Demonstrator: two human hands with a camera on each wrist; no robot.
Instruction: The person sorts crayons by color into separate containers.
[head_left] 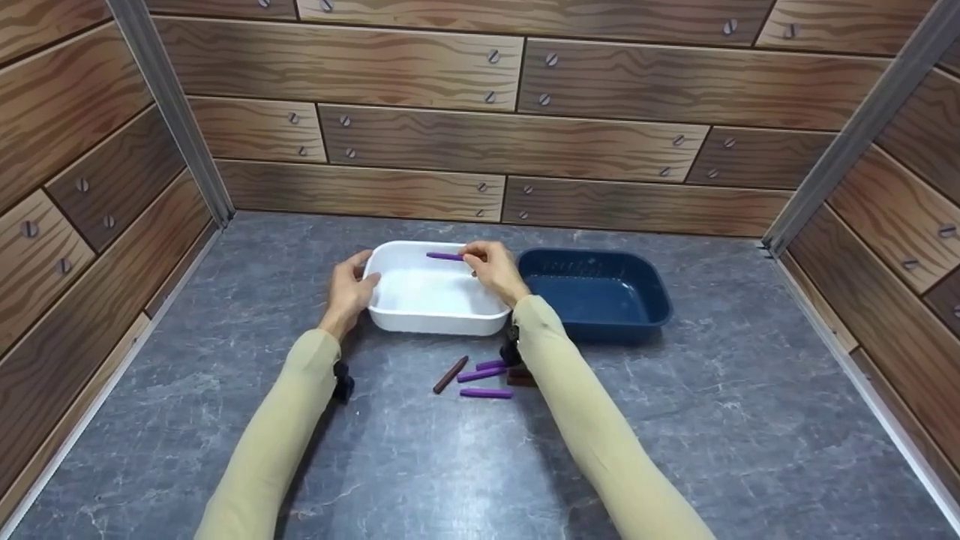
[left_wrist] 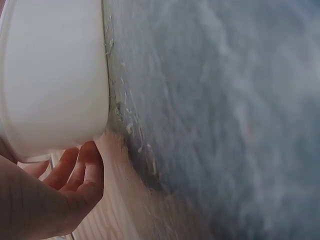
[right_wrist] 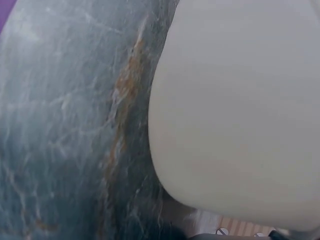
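Observation:
My left hand point(head_left: 349, 289) grips the left end of a white plastic tub point(head_left: 439, 323), thumb over its rim. In the left wrist view, the fingers point(left_wrist: 90, 167) bend against the outside of the tub's wall. Over the tub's far right part, my right hand point(head_left: 495, 270) pinches a purple crayon point(head_left: 444, 256), which points left. Only the tub's pale outer wall point(right_wrist: 240, 110) fills much of the right wrist view; the right hand is out of that picture. No other crayon shows inside the tub.
A dark blue tub point(head_left: 607, 330) stands right beside the white one. In front lie several loose crayons, among them a brown crayon point(head_left: 451, 375) and a purple crayon point(head_left: 486, 393); my right sleeve point(head_left: 592, 397) partly covers the group. Wood-patterned walls point(head_left: 420, 142) enclose the grey marbled table point(head_left: 360, 450).

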